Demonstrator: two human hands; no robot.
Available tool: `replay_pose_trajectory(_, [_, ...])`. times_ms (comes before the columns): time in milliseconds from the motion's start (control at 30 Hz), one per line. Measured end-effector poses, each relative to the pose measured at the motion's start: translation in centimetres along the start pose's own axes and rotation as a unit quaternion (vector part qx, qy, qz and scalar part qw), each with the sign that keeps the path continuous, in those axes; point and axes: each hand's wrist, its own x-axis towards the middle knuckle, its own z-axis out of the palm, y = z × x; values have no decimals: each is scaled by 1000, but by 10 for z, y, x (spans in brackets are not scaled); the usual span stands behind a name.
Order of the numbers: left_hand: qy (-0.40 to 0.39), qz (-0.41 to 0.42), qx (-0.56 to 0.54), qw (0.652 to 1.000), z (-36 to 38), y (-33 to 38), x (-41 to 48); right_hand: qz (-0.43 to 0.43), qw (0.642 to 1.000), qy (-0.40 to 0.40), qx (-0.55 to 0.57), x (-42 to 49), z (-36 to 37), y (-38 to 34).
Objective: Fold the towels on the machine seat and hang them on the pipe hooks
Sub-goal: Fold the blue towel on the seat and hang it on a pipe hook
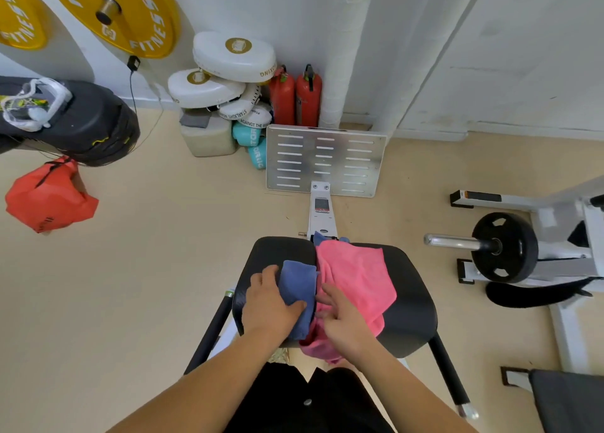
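A folded blue towel [298, 285] lies on the left half of the black machine seat [411, 308]. My left hand [269, 305] grips it, thumb on top and fingers around its left edge. A pink towel [358, 277] is spread unfolded over the middle of the seat, its near end drooping off the front edge. My right hand [341, 315] rests flat on the pink towel, fingers spread, just right of the blue one. A bit of another blue cloth [319, 237] peeks out behind the pink towel. A white wrapped pipe [343, 60] stands at the wall; no hooks show.
A metal footplate [325, 159] stands beyond the seat. Two red fire extinguishers [295, 97] and stacked white boxing pads [225, 73] sit by the wall. A barbell plate on a rack [505, 246] is to the right. A black punching bag [81, 122] and a red bag [49, 197] hang at left.
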Motion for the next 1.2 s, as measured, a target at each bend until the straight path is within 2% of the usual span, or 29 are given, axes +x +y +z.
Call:
replay_pose_trajectory(67, [-25,-57,-17,998,5,-3,6,14,999,-10,-27,-4,-4,0])
replay_pose_trajectory(200, [-88,-5,-27,996,1,4,6,18,999,22,-32,-18,-19,-9])
replay_pose_trajectory(300, [-113,100,-16,988,-19,14,-1,-16,997,52,-50,-31,-33,-28])
replay_pose_trajectory(367, [-114,194,14,974,-40,19,-9,-77,989,42,-117,-40,-45,-39])
replay_pose_trajectory(433, [-114,294,42,948,-63,23,-20,-131,975,9,-179,-55,-56,-53])
replay_pose_trajectory(500, [-105,374,63,919,-86,22,-33,-142,973,-12,-180,-76,-64,-68])
replay_pose_trajectory(600, [-89,442,73,889,-118,14,-58,-162,963,3,-216,-109,-59,-82])
replay_pose_trajectory(767, [-49,442,50,895,-161,-11,-104,-162,959,19,-232,-152,-38,-95])
replay_pose_trajectory(867, [-53,390,24,919,-176,-34,-135,-185,970,25,-153,-177,-23,-90])
replay_pose_trajectory(967, [-95,308,-59,945,-179,-56,-164,-207,974,56,-67,-202,-12,-78])
replay_pose_trajectory(1100, [-143,251,-170,942,-183,-70,-197,-182,978,87,58,-237,10,-56])
replay_pose_trajectory(1200, [-179,246,-212,929,-190,-73,-219,-168,969,92,154,-264,19,-49])
